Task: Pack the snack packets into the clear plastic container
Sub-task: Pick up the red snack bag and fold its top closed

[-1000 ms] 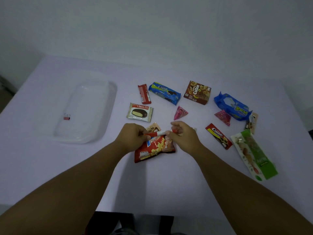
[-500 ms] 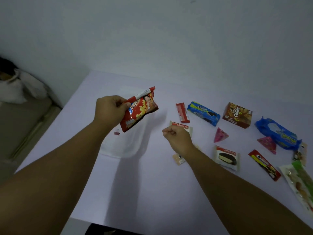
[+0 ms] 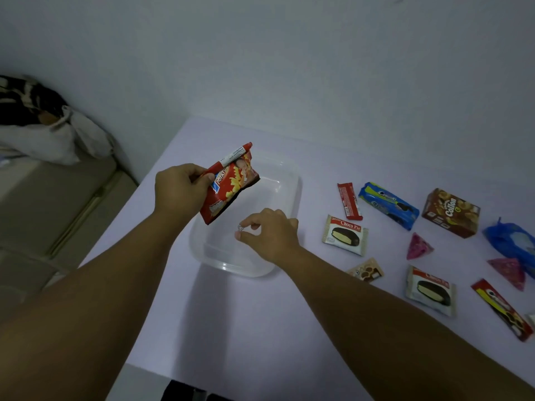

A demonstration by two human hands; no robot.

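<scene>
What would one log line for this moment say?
left hand: holds chip bag over container | right hand: pinches small clip inside it

"Choco Pie" on a white packet (image 3: 345,234), "Collon" on a brown box (image 3: 450,212) (other print illegible)

At the right edge of the frame, the blue packet (image 3: 511,241) is cut off, and a pale packet (image 3: 531,319) at lower right shows only a corner. The right hand (image 3: 267,234) hides part of the clear plastic container (image 3: 292,183) and pinches a small clip (image 3: 240,227), too small to identify surely.
</scene>
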